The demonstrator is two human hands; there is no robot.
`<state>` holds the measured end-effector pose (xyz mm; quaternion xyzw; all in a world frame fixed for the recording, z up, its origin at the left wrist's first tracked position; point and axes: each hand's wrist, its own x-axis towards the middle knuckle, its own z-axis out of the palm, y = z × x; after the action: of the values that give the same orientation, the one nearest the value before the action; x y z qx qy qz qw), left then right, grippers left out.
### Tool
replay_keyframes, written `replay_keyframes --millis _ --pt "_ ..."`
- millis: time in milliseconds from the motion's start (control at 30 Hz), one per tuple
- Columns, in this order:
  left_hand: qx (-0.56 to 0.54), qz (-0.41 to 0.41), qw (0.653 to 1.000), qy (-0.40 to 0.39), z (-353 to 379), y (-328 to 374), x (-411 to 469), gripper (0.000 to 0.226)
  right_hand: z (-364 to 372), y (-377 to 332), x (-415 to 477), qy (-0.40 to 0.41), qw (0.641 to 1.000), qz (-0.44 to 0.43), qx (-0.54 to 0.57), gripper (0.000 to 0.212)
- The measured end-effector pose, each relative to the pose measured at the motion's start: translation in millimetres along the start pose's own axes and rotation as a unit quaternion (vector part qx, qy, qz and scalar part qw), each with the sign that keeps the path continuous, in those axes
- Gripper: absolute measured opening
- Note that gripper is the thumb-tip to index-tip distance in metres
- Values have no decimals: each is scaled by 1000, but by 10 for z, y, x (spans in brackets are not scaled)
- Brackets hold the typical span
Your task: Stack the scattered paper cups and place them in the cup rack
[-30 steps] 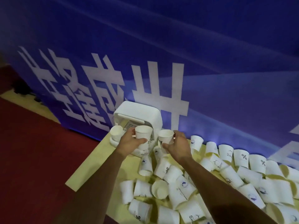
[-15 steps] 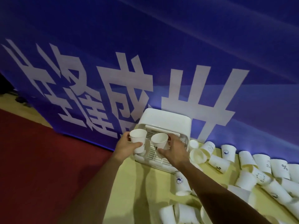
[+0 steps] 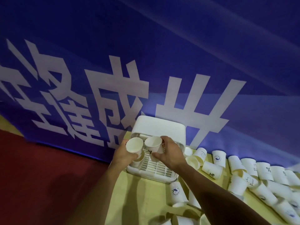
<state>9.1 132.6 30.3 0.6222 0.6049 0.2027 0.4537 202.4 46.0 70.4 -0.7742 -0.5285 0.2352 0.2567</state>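
Across the whole upper part of the frame hangs a blue banner with big white characters, its lower edge slanting down toward the right. At lower left, beneath it, lies a dark red floor. From the bottom centre out to the right edge runs a pale yellow table, shadowed by the person's two bare forearms.

At the table's far end, just below the centre of the frame and right against the banner, stands the white cup rack. It has a rounded hood on top and a slatted grille at its foot. To the right of the rack and along the lower right, the scattered paper cups lie in a loose heap. Most are on their sides, many touching, and several carry small printed marks.

In front of the rack's opening, the left hand has its fingers wrapped round the left cup, whose mouth is turned toward the viewer. A further rim shows just under it, though I cannot tell whether it is nested. Just beside it, the right hand pinches the tilted right cup between thumb and curled fingers. The two rims are close together, and both cups are held above the grille.
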Motion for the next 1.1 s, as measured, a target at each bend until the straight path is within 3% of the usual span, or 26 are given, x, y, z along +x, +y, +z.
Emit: replay_keyframes --millis 200,533,1100 --pt "40 15 999 -1 106 -47 9 72 71 67 -38 4 1000 2 0 69" --pt "151 53 986 -43 16 -98 51 68 118 61 -42 -5 1000 5 14 70" --pt "126 54 989 -60 28 -252 87 78 338 -203 -11 2 995 -46 91 75"
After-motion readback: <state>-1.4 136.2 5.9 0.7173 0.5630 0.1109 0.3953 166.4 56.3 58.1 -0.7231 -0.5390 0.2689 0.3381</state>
